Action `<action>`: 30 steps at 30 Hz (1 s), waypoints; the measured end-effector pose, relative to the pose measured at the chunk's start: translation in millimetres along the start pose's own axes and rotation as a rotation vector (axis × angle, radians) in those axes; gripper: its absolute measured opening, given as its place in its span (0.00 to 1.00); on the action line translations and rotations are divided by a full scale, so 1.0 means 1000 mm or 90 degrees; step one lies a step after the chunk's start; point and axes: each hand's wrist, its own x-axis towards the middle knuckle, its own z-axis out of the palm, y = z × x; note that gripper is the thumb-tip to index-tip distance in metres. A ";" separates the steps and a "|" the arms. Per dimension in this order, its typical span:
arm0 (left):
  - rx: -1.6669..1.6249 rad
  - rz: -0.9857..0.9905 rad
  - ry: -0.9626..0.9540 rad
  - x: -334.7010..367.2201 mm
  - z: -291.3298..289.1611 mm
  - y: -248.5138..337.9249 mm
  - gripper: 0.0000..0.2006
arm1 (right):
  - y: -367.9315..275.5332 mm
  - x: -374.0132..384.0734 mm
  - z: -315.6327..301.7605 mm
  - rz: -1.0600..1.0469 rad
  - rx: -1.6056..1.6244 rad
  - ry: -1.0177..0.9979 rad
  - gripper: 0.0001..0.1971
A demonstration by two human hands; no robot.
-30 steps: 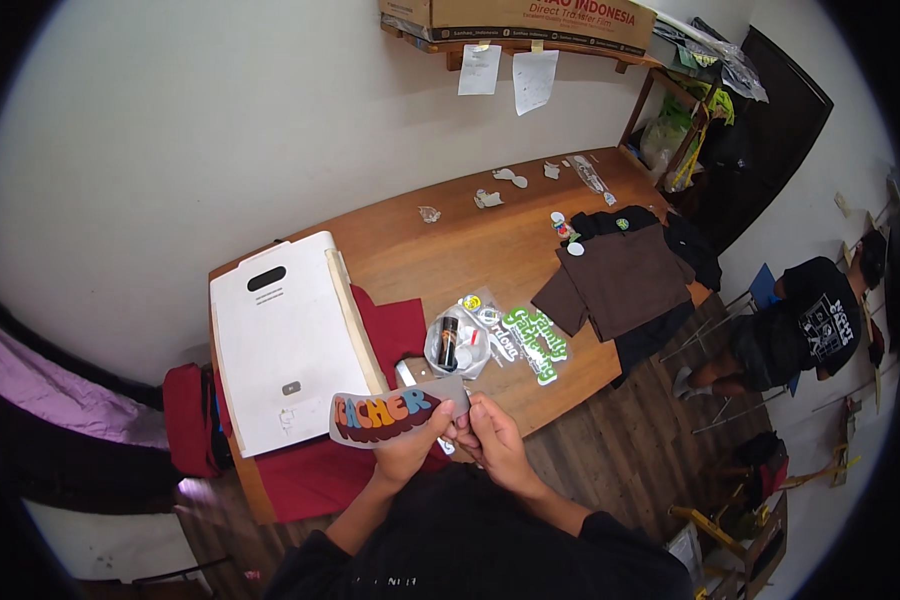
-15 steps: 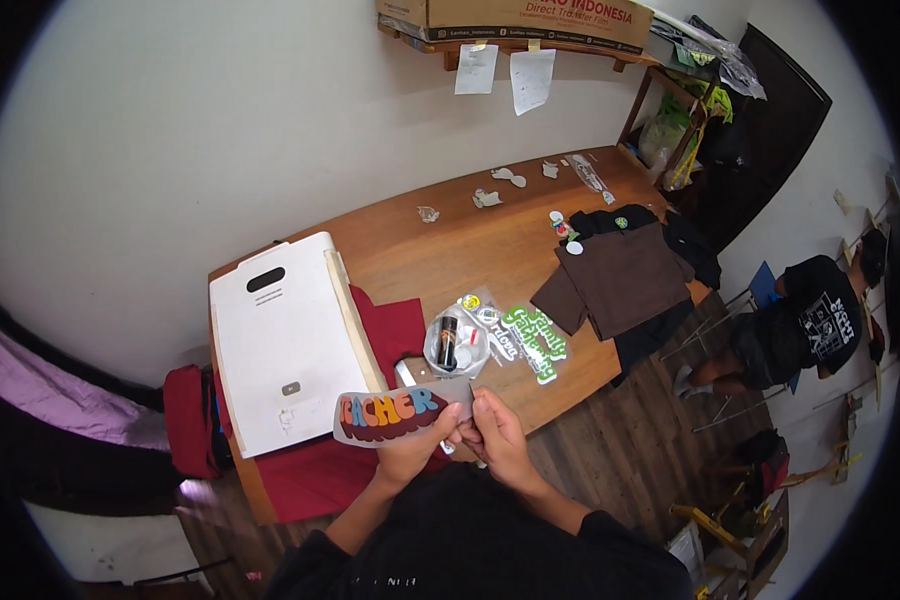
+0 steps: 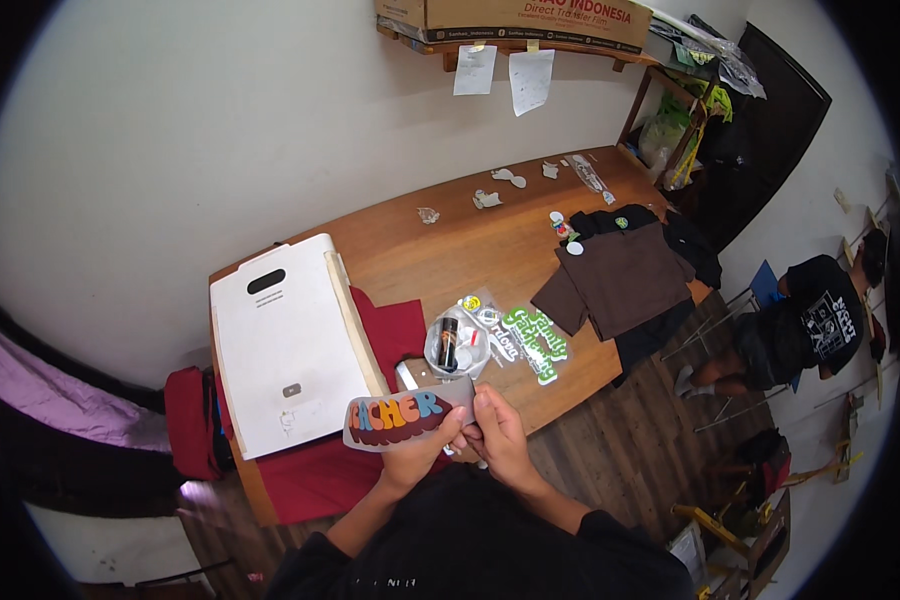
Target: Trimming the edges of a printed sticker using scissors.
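wooden bench (image 3: 420,245) spans the middle of the view. at far right, another person (image 3: 820,310) in dark clothes, back turned. on the bench's left side, a large white panel (image 3: 285,370) with a dark oval slot; red cloth (image 3: 315,485) shows from beneath it, on its right and along its near edge. cardboard box (image 3: 530,24) on the shelf above. folded brown garment (image 3: 630,280) at the bench's right, over black fabric. printed sheet (image 3: 400,420), translucent with multicoloured lettering on a maroon base: raised in both hands in front of the torso, at the bench's near side as viewed, lettering up. left hand (image 3: 418,462): fingers gripping the sheet, thumb over its upper face near the right end. right hand (image 3: 500,437): fingers closed on that right end, close against the left. beyond them, a green-and-white lettered transfer (image 3: 537,343) lies beside a translucent bowl (image 3: 483,357); a black cylinder (image 3: 449,343) stands inside the bowl. small pale scraps (image 3: 487,199) lie near the bench's far edge.
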 end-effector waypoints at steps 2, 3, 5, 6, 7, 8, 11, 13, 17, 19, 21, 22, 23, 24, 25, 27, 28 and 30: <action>0.004 -0.004 0.002 0.001 0.000 0.001 0.04 | -0.010 0.000 0.006 0.025 -0.043 0.020 0.15; 0.008 -0.007 0.003 0.001 -0.001 0.001 0.04 | -0.010 0.001 0.006 0.026 -0.043 0.019 0.15; 0.009 -0.012 0.005 0.002 0.001 0.005 0.04 | -0.012 0.003 0.007 0.015 -0.025 0.013 0.14; 0.010 -0.017 0.007 0.002 0.002 0.006 0.04 | -0.011 0.003 0.008 0.015 -0.025 0.014 0.14; 0.010 -0.017 0.007 0.003 0.002 0.008 0.04 | -0.010 0.004 0.008 0.007 -0.014 0.010 0.14; 0.013 -0.038 0.002 0.004 0.001 0.009 0.04 | -0.009 0.005 0.007 -0.002 -0.002 0.006 0.14; 0.018 -0.074 -0.020 0.004 -0.001 0.010 0.04 | -0.006 0.008 -0.008 -0.004 -0.113 0.046 0.13; 0.022 -0.087 -0.034 0.004 -0.002 0.009 0.04 | -0.018 0.014 -0.009 0.005 -0.081 0.074 0.12; 0.002 -0.095 0.013 0.003 -0.001 0.004 0.04 | -0.024 0.013 -0.015 -0.035 -0.095 0.031 0.15; -0.019 -0.107 0.042 0.004 -0.001 0.004 0.04 | -0.018 0.007 -0.014 -0.020 -0.086 0.032 0.14; -0.002 -0.039 0.037 0.005 -0.002 0.005 0.04 | -0.012 0.001 -0.011 0.012 -0.059 0.027 0.12; -0.002 -0.039 0.033 0.006 -0.001 0.004 0.04 | -0.010 -0.001 -0.011 0.009 -0.058 0.030 0.12; -0.006 -0.043 0.034 0.006 -0.001 0.003 0.04 | -0.008 -0.002 -0.010 0.013 -0.046 0.039 0.11; -0.010 -0.047 0.035 0.006 0.000 0.002 0.04 | -0.006 -0.003 -0.010 0.017 -0.032 0.047 0.11; -0.009 -0.047 0.034 0.006 0.000 0.002 0.04 | -0.005 -0.003 -0.009 0.016 -0.031 0.048 0.11; -0.027 -0.058 0.062 0.005 -0.001 0.000 0.04 | -0.003 -0.003 -0.008 0.011 -0.113 0.029 0.13; -0.027 -0.059 0.060 0.005 -0.001 -0.001 0.04 | -0.001 -0.003 -0.009 0.010 -0.112 0.031 0.13; -0.038 -0.061 0.069 0.003 -0.002 0.000 0.04 | 0.002 -0.003 -0.009 0.017 -0.130 0.016 0.12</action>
